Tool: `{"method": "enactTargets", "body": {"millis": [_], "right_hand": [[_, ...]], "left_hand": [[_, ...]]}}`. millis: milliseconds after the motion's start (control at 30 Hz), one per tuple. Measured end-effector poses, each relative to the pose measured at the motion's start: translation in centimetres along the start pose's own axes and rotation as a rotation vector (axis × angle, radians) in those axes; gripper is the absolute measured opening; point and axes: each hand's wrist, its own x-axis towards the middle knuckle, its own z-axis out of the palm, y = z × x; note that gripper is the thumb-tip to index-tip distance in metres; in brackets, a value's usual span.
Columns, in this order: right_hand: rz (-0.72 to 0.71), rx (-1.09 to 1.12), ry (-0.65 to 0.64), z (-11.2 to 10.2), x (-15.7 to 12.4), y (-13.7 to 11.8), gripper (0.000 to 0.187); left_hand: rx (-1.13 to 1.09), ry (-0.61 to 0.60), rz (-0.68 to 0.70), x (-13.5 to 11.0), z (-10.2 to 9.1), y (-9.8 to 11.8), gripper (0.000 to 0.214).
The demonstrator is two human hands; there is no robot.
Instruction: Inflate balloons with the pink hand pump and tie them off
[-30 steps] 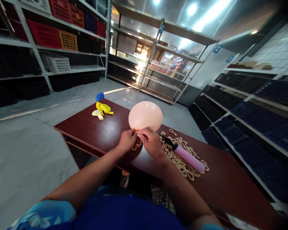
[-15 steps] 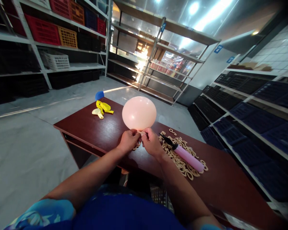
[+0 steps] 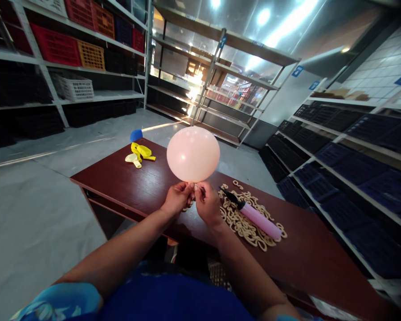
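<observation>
An inflated pale pink balloon stands above the table, its neck pointing down toward me. My left hand is closed, thumb and fingertips pinching the neck at the balloon's bottom. Close against it, my right hand pinches at the same spot; the neck itself is mostly hidden by the fingers. Below the hands a bit of tan ring-like pieces shows on the table. To the right, a pink balloon pump with a black nozzle lies on a heap of tan curled pieces.
The dark red-brown table carries limp yellow balloons and a cream one at its left. A blue round object shows beyond the far left corner. Shelves with crates and dark bins flank the room.
The balloon looks slightly larger and nearer. My right hand has turned a little at the neck, while both hands stay together there. The view has shifted slightly.
</observation>
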Motion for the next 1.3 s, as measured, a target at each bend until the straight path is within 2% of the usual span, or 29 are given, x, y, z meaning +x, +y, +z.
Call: {"method": "enactTargets", "body": {"millis": [100, 167, 333, 400, 500, 600, 767, 833, 967, 1100, 1200, 1300], "right_hand": [[-0.126, 0.05, -0.054, -0.4, -0.1, -0.3, 0.02], [-0.068, 0.146, -0.073, -0.4, 0.0, -0.4, 0.02], [0.475, 0.559, -0.132, -0.3, 0.8, -0.7, 0.02], [0.587, 0.662, -0.169, -0.4, 1.1, -1.0, 0.024], [0.593, 0.691, -0.175, -0.3, 1.1, -1.3, 0.024], [0.543, 0.645, -0.125, 0.0, 0.8, -1.2, 0.021], [0.471, 0.285, 0.035, 0.7, 0.7, -0.3, 0.017], [0.436, 0.25, 0.044, 0.6, 0.8, -0.1, 0.016], [0.422, 0.537, -0.068, 0.1, 0.6, -0.2, 0.018], [0.546, 0.812, -0.113, 0.2, 0.3, 0.4, 0.022], [0.605, 0.865, -0.112, 0.4, 0.2, 0.9, 0.025], [0.625, 0.859, -0.148, 0.3, 0.3, 1.0, 0.028]], "left_hand": [[-0.041, 0.072, 0.012, -0.1, 0.1, 0.3, 0.036], [-0.042, 0.086, 0.026, -0.1, 0.1, 0.5, 0.037], [0.005, 0.043, 0.026, -0.1, -0.1, 0.1, 0.036], [0.019, 0.04, 0.02, -0.1, -0.2, 0.0, 0.034], [0.028, 0.036, -0.002, -0.2, -0.1, 0.0, 0.034], [0.024, 0.0, -0.016, -0.3, 0.1, 0.0, 0.035], [0.021, -0.022, -0.011, -0.1, 0.3, -0.3, 0.031], [0.025, -0.033, -0.011, 0.1, 0.2, -0.3, 0.031], [-0.022, -0.058, -0.024, 0.0, 0.1, 0.2, 0.031], [-0.14, -0.128, -0.095, -0.3, 0.2, 0.7, 0.034], [-0.152, -0.172, -0.132, -0.3, 0.0, 0.5, 0.035], [-0.121, -0.151, -0.139, -0.2, -0.2, 0.2, 0.037]]}}
